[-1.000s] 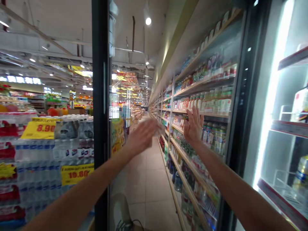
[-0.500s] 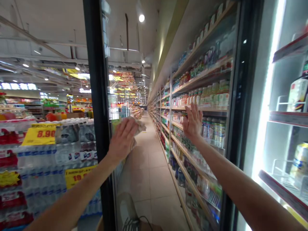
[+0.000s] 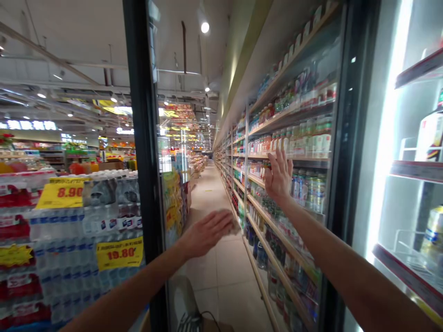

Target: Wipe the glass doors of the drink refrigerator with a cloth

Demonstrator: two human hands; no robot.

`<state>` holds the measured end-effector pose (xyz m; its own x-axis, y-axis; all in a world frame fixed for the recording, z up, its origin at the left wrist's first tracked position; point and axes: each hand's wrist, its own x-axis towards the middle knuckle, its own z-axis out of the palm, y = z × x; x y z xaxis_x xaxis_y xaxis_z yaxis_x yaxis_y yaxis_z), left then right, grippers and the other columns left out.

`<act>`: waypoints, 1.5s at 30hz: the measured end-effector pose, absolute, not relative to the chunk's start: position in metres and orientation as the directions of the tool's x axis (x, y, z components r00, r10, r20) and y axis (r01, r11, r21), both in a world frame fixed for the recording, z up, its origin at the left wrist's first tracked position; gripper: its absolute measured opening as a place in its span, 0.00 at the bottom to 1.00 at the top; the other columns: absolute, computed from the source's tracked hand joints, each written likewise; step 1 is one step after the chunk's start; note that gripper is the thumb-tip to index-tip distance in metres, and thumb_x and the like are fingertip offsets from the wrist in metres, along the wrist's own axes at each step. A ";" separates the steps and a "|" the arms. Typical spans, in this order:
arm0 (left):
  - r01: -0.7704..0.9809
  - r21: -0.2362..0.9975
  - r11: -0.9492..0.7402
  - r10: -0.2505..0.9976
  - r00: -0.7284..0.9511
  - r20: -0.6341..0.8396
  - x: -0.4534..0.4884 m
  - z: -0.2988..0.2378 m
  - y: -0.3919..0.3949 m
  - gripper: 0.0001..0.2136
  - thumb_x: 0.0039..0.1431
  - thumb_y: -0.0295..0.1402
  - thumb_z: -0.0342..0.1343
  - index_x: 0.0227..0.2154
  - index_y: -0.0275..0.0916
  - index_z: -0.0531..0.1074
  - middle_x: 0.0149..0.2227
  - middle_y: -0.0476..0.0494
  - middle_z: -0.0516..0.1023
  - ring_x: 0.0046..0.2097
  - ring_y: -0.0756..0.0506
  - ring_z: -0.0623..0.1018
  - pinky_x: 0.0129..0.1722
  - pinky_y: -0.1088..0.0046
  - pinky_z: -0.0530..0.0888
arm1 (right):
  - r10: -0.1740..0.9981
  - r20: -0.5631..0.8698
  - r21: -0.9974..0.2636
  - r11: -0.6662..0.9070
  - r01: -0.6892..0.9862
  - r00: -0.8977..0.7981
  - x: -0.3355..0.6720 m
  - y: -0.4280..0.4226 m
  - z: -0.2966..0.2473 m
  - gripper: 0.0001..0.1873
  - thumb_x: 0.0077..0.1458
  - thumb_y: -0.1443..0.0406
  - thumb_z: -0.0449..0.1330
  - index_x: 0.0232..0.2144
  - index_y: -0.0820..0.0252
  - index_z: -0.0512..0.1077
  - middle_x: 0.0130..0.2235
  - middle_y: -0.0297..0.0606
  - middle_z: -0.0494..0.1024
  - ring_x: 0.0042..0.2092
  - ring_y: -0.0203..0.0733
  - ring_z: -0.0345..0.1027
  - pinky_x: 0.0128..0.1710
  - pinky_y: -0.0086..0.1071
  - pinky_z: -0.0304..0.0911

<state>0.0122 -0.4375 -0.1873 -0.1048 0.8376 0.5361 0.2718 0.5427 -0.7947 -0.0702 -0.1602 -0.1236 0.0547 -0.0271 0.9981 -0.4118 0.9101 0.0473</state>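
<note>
My left hand (image 3: 207, 233) lies flat against the glass door (image 3: 207, 115) of a cooler, fingers stretched forward, pressing a pale cloth (image 3: 236, 226) to the pane at mid-height. Only the cloth's edge shows past my fingertips. My right hand (image 3: 278, 177) is open, palm flat on the same glass, higher up and to the right, fingers spread upward. The door's black frame (image 3: 138, 138) stands at the left and its other edge (image 3: 346, 161) at the right. Through the glass I see a long aisle with drink shelves (image 3: 294, 152).
The lit cooler interior at the right has shelves (image 3: 415, 173) with a bottle (image 3: 429, 138) and a can (image 3: 432, 230). Stacked packs of water bottles (image 3: 104, 207) with yellow price signs (image 3: 119, 252) stand at the left. A pale object with a cable (image 3: 187, 309) sits low in front.
My left hand swept the cloth across the glass, first left and up, then down and right to mid-height. The right hand stayed flat on the pane.
</note>
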 end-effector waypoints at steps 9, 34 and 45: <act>0.194 -0.692 0.696 0.714 -0.085 0.695 0.009 -0.170 -0.417 0.22 0.61 0.35 0.45 0.57 0.36 0.59 0.62 0.42 0.58 0.67 0.43 0.44 0.64 0.62 0.50 | -0.038 0.992 0.087 0.899 -0.429 0.121 -0.071 -0.158 -0.124 0.25 0.61 0.62 0.42 0.59 0.57 0.57 0.63 0.45 0.56 0.66 0.45 0.43 0.62 0.48 0.42; 0.255 -0.835 0.488 0.870 -0.059 0.490 0.005 -0.151 -0.414 0.21 0.61 0.32 0.44 0.58 0.40 0.59 0.63 0.46 0.57 0.66 0.47 0.49 0.64 0.67 0.51 | -0.009 0.986 0.084 0.889 -0.450 0.165 -0.068 -0.159 -0.124 0.23 0.60 0.63 0.42 0.57 0.56 0.61 0.61 0.44 0.62 0.65 0.44 0.48 0.61 0.46 0.46; 0.196 -0.767 0.611 0.791 -0.096 0.605 0.009 -0.142 -0.429 0.22 0.61 0.33 0.45 0.59 0.38 0.58 0.62 0.46 0.59 0.67 0.45 0.45 0.65 0.64 0.48 | -0.013 0.986 0.088 0.886 -0.455 0.165 -0.068 -0.160 -0.124 0.23 0.61 0.63 0.43 0.57 0.56 0.60 0.61 0.43 0.62 0.65 0.44 0.48 0.61 0.47 0.46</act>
